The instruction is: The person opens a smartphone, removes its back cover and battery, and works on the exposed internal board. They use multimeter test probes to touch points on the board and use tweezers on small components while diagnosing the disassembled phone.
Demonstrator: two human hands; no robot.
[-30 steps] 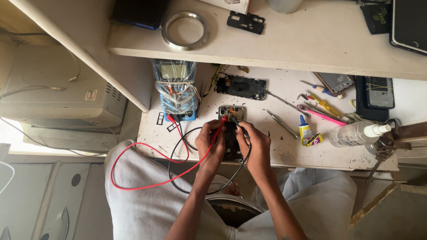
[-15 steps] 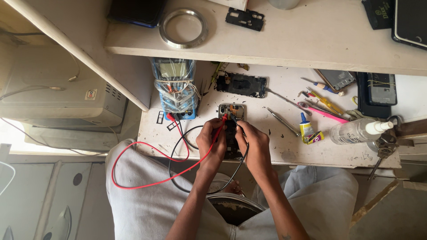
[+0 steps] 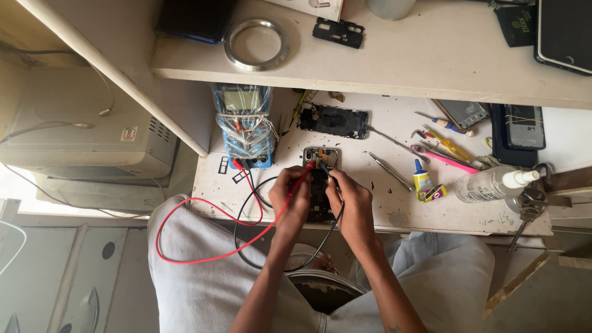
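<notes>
The left hand (image 3: pixel 290 197) is closed around a red probe (image 3: pixel 302 176), gripped like a pen, its tip set down at the upper part of an opened phone (image 3: pixel 320 179) that lies face down on the desk (image 3: pixel 382 203) just in front of the person. The right hand (image 3: pixel 351 200) is closed in the same way on a black probe (image 3: pixel 325 169), whose tip meets the phone's exposed board close beside the red one; both hands rest over the lower half of the phone and hide it. A red lead (image 3: pixel 203 240) loops down off the desk edge across the person's lap in light trousers and climbs back to a blue multimeter (image 3: pixel 245 126) wrapped in clear plastic, which stands to the upper left of the phone; a black lead (image 3: pixel 246 237) runs beside it. Above the phone lies a second opened phone frame (image 3: pixel 336 121), dark and set crosswise. To the right lie a thin metal screwdriver (image 3: pixel 391 172), a small glue bottle with a blue cap (image 3: pixel 422 180), pink tweezers (image 3: pixel 447 160), a yellow-handled tool (image 3: pixel 453 148) and a clear plastic bottle (image 3: pixel 490 184) on its side with a white nozzle. On the shelf (image 3: pixel 431 55) over the desk sit a metal ring (image 3: pixel 256 44) and a small black bracket (image 3: pixel 338 32).
</notes>
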